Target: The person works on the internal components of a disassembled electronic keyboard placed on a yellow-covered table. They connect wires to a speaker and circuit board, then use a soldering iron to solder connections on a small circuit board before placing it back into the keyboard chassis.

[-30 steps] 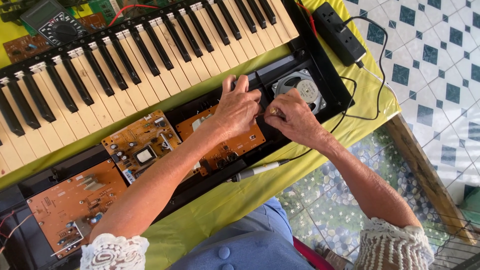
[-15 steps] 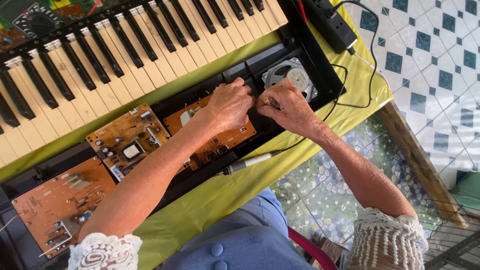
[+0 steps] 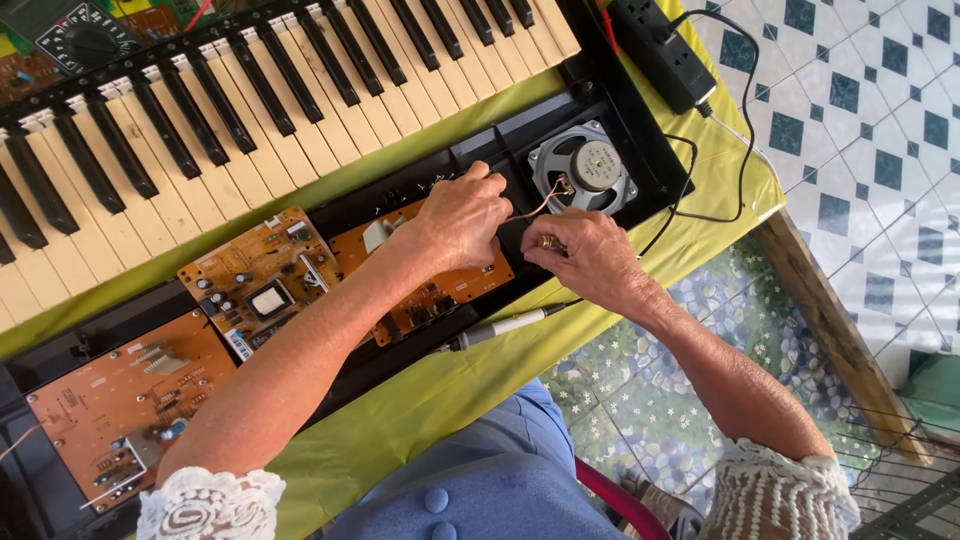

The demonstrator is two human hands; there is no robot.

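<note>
My left hand (image 3: 462,218) rests fingers-down on an orange circuit board (image 3: 425,290) inside a black keyboard casing (image 3: 500,150). My right hand (image 3: 585,255) is closed just to its right, pinching a thin copper-coloured wire (image 3: 535,205) that runs up to a round grey speaker (image 3: 585,165) set in the casing. Two more orange circuit boards (image 3: 262,280) (image 3: 120,400) lie further left in the casing. A soldering iron (image 3: 500,327) lies on the green cloth below my hands.
A piano keyboard (image 3: 250,110) stretches across the top. A black power strip (image 3: 662,55) with cable sits at upper right, and a multimeter (image 3: 85,40) at upper left. The table edge (image 3: 830,330) drops to a tiled floor on the right.
The view has shifted, and my right hand has drawn back from the speaker, pulling the thin wire out between the two hands. My left hand stays on the board.
</note>
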